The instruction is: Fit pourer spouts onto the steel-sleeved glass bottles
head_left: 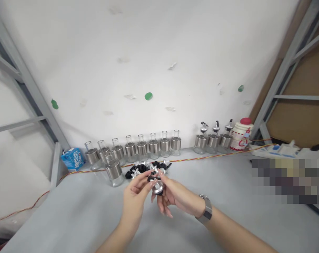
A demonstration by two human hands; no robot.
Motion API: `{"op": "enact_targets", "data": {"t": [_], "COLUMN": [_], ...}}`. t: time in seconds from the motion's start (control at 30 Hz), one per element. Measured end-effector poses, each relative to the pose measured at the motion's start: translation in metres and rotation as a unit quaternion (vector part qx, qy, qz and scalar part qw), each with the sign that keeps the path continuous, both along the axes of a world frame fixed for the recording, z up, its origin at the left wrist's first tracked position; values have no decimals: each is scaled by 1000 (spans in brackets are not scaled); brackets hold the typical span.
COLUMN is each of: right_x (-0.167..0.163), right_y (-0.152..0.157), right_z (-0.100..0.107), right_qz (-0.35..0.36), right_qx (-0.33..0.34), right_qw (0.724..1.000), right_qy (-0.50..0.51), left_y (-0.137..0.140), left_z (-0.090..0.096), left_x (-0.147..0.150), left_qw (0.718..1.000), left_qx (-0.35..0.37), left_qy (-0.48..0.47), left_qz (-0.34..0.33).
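Observation:
Between my hands is a bottle pourer (157, 189) with a silver cap and a black flip lid, held above the table. My left hand (135, 192) pinches it by the black lid with thumb and fingers. From the other side, my right hand (172, 193) grips it near the spout, lower fingers curled loosely beneath. Just behind them lies a pile of loose pourer parts (142, 168), black and silver, partly covered by my fingers. A glass bottle with a steel sleeve (114, 170) stands without a top, left of the pile.
Several open bottles (142, 144) line the wall. At the right, three bottles with pourers fitted (213, 140) stand beside a white and red jar (242, 135). A blue carton (73, 160) sits far left. A twisted cable (191, 159) crosses the table (222, 189).

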State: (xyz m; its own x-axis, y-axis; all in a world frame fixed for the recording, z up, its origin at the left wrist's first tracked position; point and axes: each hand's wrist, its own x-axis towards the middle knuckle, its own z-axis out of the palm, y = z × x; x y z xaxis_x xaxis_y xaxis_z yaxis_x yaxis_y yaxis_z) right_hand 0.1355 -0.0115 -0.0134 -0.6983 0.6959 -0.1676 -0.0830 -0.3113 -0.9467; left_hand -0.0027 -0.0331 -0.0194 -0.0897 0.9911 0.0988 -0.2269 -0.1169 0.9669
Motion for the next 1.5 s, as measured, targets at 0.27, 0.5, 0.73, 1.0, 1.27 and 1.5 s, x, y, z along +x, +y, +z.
{"op": "enact_targets", "data": {"t": [0.27,0.5,0.73,1.0,1.27,1.5], "right_x": [-3,-3,-4,-7,-7,-11], "right_y": [-3,-5,-5,-6,-2,-2], "right_z": [-5,-10,-15,-15,-14,-27], "right_qz": [14,-15,-17,-21,-78,-175], "right_qx": [-68,-80,-60,-70,55,237], "right_qw": [994,991,991,990,990,953], "right_qy": [89,104,119,123,108,69], "left_y": [4,4,8,9,7,0], "left_z": [0,1,-6,-4,4,6], "left_x": [-1,1,0,0,-6,-4], "left_qw": [999,998,998,999,999,993], "left_qx": [7,2,-1,3,23,67], "left_qy": [-29,-30,-45,-36,-13,34], "left_qz": [-44,-47,-49,-31,-28,-88]}}
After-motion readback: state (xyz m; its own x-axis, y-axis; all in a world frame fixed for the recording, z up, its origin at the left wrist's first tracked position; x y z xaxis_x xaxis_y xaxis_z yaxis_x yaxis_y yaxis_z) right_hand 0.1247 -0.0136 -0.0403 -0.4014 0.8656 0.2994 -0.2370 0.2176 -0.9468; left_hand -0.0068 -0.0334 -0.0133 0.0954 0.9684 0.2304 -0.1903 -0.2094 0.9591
